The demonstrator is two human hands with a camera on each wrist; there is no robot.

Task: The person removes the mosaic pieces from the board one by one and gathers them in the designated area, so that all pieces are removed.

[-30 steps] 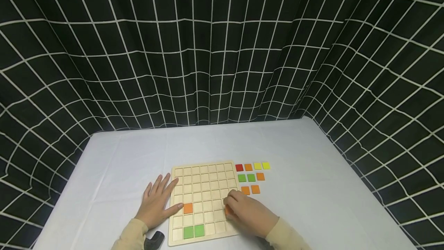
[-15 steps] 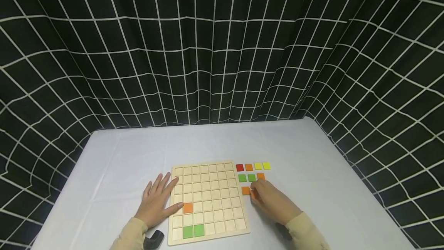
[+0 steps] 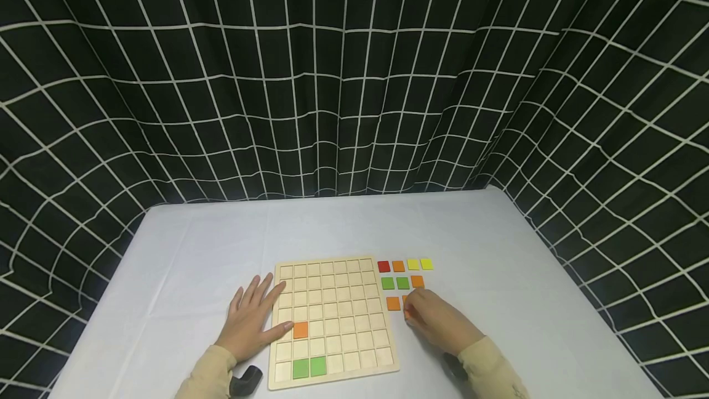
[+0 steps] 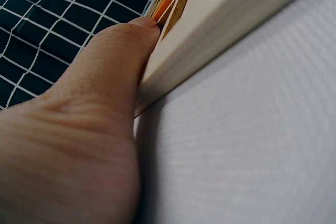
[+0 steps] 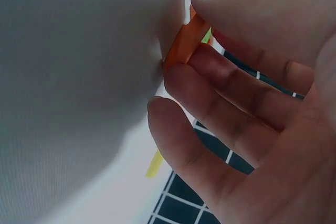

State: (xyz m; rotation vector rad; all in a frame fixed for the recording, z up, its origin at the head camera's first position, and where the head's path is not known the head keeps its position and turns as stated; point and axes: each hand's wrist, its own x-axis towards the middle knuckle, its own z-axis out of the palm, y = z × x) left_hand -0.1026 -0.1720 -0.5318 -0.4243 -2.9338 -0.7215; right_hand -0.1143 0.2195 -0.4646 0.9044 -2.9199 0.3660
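My left hand lies with fingers spread over the left edge of a wooden grid board, its thumb tip beside an orange tile set in the grid. In the left wrist view the thumb rests along the board's rim. To the right of the board, my right hand pinches an orange square tile between thumb and fingers, low over the cloth. The fingers partly cover the nearest row, where another orange tile lies in plain sight.
Two green tiles sit in the board's bottom row. Right of the board lie a red tile, yellow tiles, green tiles and more orange ones. A dark curved object shows by the left wrist. A gridded black curtain hangs behind.
My right hand has moved off the board's right side to the loose tiles, carrying the orange tile; over the last half second it shifted slightly right. The left hand has stayed put.
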